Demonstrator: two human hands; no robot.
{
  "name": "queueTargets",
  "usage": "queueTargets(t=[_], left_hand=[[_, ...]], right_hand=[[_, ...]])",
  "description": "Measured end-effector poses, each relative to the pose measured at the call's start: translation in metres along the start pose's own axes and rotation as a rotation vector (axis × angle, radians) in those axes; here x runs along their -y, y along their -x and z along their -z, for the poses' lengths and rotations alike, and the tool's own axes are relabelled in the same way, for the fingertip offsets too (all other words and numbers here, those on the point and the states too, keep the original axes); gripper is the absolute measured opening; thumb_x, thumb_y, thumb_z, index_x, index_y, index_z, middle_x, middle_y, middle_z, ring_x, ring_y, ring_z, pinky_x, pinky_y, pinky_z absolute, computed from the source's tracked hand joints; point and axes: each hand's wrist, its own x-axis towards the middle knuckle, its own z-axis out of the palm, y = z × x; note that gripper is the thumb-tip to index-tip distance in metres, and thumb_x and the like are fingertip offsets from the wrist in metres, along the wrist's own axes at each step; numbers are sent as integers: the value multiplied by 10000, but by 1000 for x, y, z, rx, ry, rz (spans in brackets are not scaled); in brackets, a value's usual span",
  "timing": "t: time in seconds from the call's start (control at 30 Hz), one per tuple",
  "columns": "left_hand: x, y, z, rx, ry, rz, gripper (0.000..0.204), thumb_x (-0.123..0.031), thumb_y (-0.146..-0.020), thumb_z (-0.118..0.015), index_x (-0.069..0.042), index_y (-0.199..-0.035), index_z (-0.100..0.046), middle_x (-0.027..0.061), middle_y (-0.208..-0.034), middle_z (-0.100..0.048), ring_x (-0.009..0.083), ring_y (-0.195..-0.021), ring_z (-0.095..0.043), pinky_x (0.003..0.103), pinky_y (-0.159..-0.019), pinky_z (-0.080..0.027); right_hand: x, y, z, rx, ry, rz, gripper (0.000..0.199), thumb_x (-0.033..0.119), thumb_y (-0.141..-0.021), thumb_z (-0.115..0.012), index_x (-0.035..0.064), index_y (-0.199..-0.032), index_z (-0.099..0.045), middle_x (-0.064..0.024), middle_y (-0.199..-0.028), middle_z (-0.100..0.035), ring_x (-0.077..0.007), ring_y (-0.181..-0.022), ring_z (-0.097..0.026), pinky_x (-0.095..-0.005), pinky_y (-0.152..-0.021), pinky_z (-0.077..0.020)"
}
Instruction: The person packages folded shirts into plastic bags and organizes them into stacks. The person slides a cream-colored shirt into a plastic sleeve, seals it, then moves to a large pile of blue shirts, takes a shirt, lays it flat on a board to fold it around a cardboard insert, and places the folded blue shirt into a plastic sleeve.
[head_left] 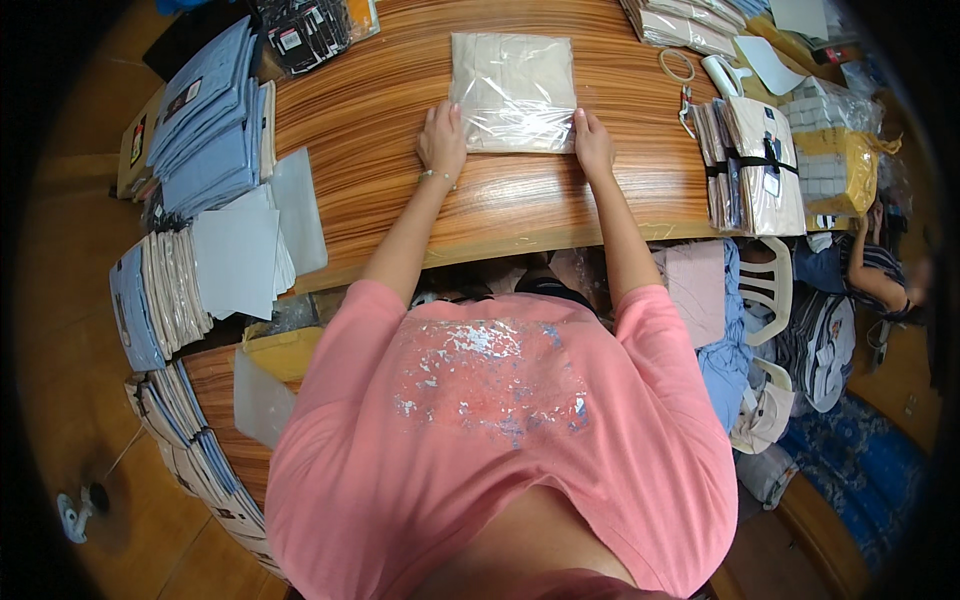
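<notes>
A folded beige garment in a clear plastic bag (513,85) lies flat on the striped wooden table, straight in front of me. My left hand (442,140) is at its lower left edge, the thumb against the plastic and the fingers beside it. At the lower right edge, my right hand (595,147) does the same, thumb on the bag. Both hands hold the bag between them. Light glares off the film along its near part. How far the fingers reach under the bag is hidden.
Stacked blue folded garments (205,120) and white card sheets (238,250) sit at the left. Right of me are strapped beige garments (765,165), a tape roll (677,66), a white handheld tool (722,75) and a yellow-and-clear package (840,165). Another person (880,265) is at the far right.
</notes>
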Motion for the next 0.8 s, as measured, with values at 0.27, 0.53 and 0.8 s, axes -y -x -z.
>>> queueTargets(t=[0.27, 0.53, 0.8], left_hand=[[6, -10, -7, 42, -72, -4, 264, -304, -915, -364, -69, -928, -483, 157, -993, -560, 375, -869, -539, 449, -726, -414], [14, -26, -10, 92, -148, 6, 235, -310, -820, -496, -86, -891, -491, 133, -842, -621, 356, -780, -582, 436, -694, -434], [8, -25, -8, 18, -236, -77, 231, -294, -782, -579, -124, -932, -533, 98, -1008, -587, 296, -959, -533, 439, -762, -402]], right_hand=[[-2, -18, -7, -7, 50, -29, 401, 416, -844, -411, 158, -1075, -615, -138, -1035, -614, -325, -981, -563, -398, -820, -427], [9, -27, -5, -20, 150, -126, 323, 348, -762, -504, 137, -956, -654, -135, -932, -642, -318, -887, -596, -397, -753, -456], [20, -13, -17, -260, 327, 35, 148, 256, -776, -550, 118, -812, -589, -151, -744, -633, -333, -732, -611, -438, -631, -456]])
